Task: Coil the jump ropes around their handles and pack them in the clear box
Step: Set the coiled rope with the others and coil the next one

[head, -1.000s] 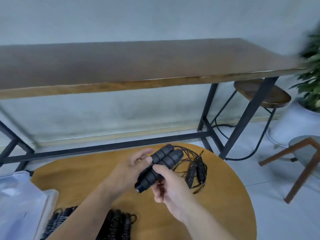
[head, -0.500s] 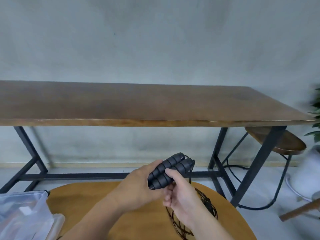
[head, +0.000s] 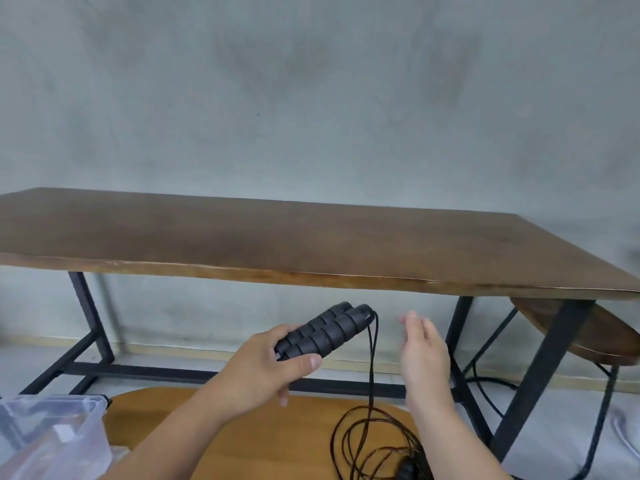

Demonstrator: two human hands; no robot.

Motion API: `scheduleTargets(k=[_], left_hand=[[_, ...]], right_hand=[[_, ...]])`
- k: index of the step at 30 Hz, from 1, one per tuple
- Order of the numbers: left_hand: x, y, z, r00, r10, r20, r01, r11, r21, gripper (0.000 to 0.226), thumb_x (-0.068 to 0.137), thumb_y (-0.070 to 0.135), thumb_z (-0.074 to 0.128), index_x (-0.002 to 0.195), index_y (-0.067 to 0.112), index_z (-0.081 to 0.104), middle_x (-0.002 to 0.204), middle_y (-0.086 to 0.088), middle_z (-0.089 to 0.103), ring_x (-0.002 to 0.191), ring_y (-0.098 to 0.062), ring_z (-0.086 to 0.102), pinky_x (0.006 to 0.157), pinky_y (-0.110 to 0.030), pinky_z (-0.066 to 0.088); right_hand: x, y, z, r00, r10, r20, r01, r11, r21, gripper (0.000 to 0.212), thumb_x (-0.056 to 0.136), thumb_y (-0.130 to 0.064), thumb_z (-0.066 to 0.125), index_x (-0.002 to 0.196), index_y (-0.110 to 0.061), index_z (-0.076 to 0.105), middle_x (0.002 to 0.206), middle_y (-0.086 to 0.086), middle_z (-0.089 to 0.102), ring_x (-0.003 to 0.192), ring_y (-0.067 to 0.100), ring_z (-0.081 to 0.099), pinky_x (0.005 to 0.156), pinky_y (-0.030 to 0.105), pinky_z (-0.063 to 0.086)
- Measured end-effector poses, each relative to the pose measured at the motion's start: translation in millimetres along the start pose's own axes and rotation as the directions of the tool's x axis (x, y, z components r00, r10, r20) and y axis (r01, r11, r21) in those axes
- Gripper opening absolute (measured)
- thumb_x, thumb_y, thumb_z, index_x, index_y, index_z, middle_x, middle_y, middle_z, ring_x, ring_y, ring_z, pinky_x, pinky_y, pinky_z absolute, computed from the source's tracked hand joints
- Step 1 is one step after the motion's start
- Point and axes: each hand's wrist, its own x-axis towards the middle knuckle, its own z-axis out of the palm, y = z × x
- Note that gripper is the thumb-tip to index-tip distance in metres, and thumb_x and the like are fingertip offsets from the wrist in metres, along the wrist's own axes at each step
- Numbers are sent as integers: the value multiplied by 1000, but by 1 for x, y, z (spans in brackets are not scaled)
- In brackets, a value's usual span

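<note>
My left hand (head: 266, 363) grips two black ribbed foam handles (head: 325, 329) held side by side, lifted above the round wooden table (head: 263, 434). Their thin dark rope (head: 372, 372) hangs straight down from the handle tips into a loose tangle (head: 370, 448) on the table. My right hand (head: 424, 351) hovers to the right of the rope with fingers straight, holding nothing. The clear box (head: 52, 434) stands at the bottom left edge of the table.
A long dark wooden bench table (head: 311, 244) on black metal legs stands behind against a grey wall. A round wooden stool (head: 581, 334) sits under its right end. Another black handle (head: 407, 471) lies in the rope tangle.
The view has tilted up. My right hand has let go of the handles and moved off to the right. My left hand has raised the handles, so the rope hangs down.
</note>
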Motion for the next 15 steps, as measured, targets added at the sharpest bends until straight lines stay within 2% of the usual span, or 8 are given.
scheduleTargets(k=[2,3,5,6,7,9,12,15], left_hand=[[-1,4,-2,1000,-6,5,6,998,-56,36,85,43,72,116,29,60,68,6,61,54,-17,59,62,-22,47],[-2,6,-2,1000,-9,9,10,995,-100,35,85,42,71,114,25,61,63,4,56,55,-18,58,62,-23,47],[-2,11,0,1000,-12,13,15,980,-196,33,83,42,70,103,17,62,61,-2,50,56,-20,54,63,-26,47],[-2,14,1,1000,-14,6,15,968,-250,34,81,42,70,97,14,61,62,-4,48,57,-20,52,63,-27,47],[-2,16,2,1000,-13,-11,9,950,-311,34,80,42,70,94,12,60,65,-6,48,57,-19,49,63,-29,46],[2,18,5,997,-25,-78,-10,908,-420,35,79,38,72,94,8,61,72,-8,48,56,-16,44,60,-30,45],[4,17,9,979,-99,-180,-10,852,-524,30,88,30,71,100,4,60,76,-5,49,55,-13,41,54,-25,42],[3,14,16,965,-161,-206,8,805,-593,27,91,25,65,103,2,59,77,-5,50,54,-10,39,50,-22,39]], right_hand=[[17,0,7,996,11,93,-4,998,-67,42,105,-44,30,137,-26,51,141,1,48,130,20,44,106,40,34],[22,1,13,985,77,153,-69,996,-56,41,106,-45,30,132,-25,54,141,2,49,132,21,42,107,40,31],[22,0,23,934,240,266,-240,970,-31,43,105,-43,34,107,-14,67,114,7,65,115,24,54,103,42,32],[21,2,27,910,259,323,-281,959,22,46,106,-39,34,101,-9,69,96,8,71,103,25,61,102,44,36],[18,5,30,895,253,367,-310,945,103,48,107,-35,34,99,-5,70,80,8,71,87,25,66,98,46,42],[6,7,32,882,231,412,-348,907,238,47,107,-31,34,97,0,67,62,6,61,62,22,58,76,43,52],[-19,5,34,881,204,427,-332,910,250,42,107,-29,35,93,-2,65,58,2,50,52,17,44,50,32,43],[-43,-1,36,783,235,575,-419,884,209,39,107,-28,35,87,-4,60,54,1,44,45,15,33,44,28,31]])
